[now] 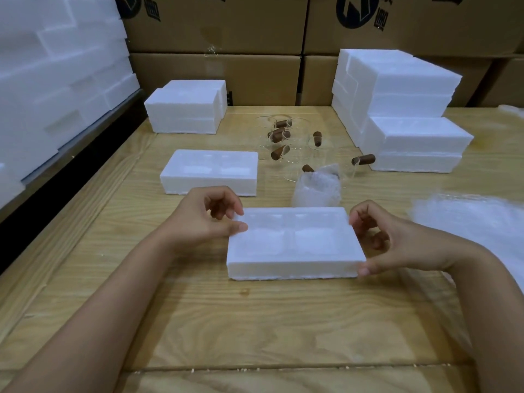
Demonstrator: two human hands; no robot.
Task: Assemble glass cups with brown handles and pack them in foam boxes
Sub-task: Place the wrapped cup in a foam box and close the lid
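A white foam box half [295,242] with two moulded hollows lies flat on the wooden table [255,321] in front of me. My left hand [207,219] pinches its far left corner between thumb and fingertips. My right hand [388,239] grips its right edge, thumb at the near right corner. A second foam half [209,171] lies behind to the left. Several clear glass cups with brown handles [280,143] stand further back in the middle. One cup wrapped in bubble film [317,188] stands just behind the box I hold.
Stacks of foam boxes stand at the back left [187,106] and back right [402,109]. A wall of foam pieces [56,80] rises on the left, cardboard cartons [221,26] line the back. Bubble film sheets [476,222] lie on the right.
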